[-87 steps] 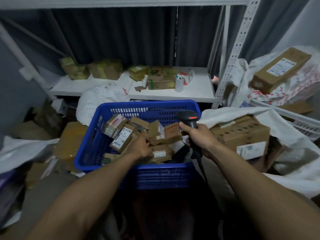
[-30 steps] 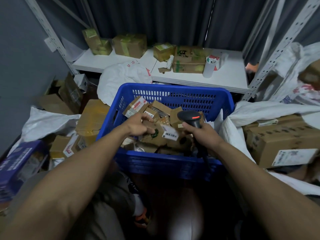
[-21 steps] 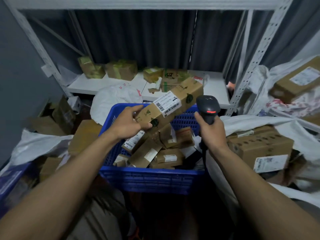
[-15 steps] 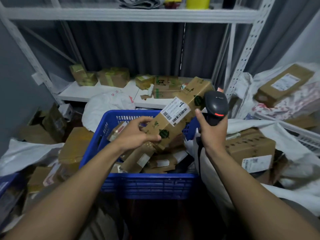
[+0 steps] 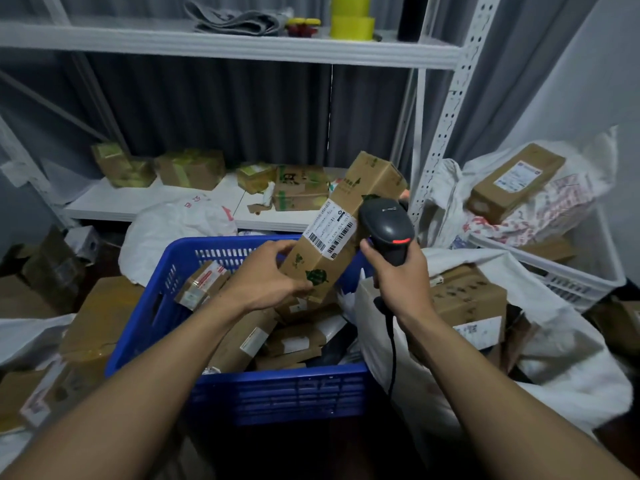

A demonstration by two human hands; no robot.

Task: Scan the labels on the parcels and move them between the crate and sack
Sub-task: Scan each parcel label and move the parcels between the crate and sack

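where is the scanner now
Head view, right of centre: the scanner is gripped by the right hand over the right rim of the blue crate, beside the label of the box the left hand holds.

We see a dim room with cool, bluish light. The white top shelf point(image 5: 221, 46), far and high, is the brightest part. Near us, at the bottom, all is dark shadow. A small red light point(image 5: 401, 241) glows on the scanner point(image 5: 386, 223). The shelf post point(image 5: 446, 109) on the right leans, and the edges look bent and soft
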